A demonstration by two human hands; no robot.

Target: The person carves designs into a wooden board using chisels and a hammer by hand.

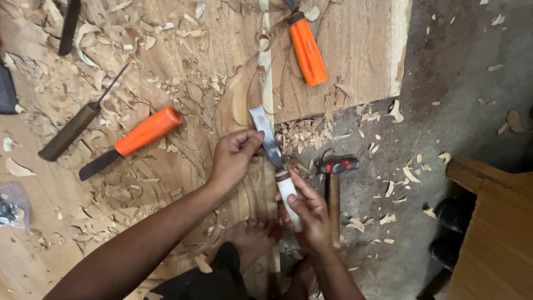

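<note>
In the head view the right hand grips the white-handled chisel while the left hand pinches its blade against the carved wooden plank, apparently near the person's foot, so a slip could cut fingers.

left hand: fingertips pinch blade of wide chisel | right hand: wrapped round its white handle | blade tip on carved wood plank | hammer just beside right hand | orange-handled chisels lie among shavings
</note>
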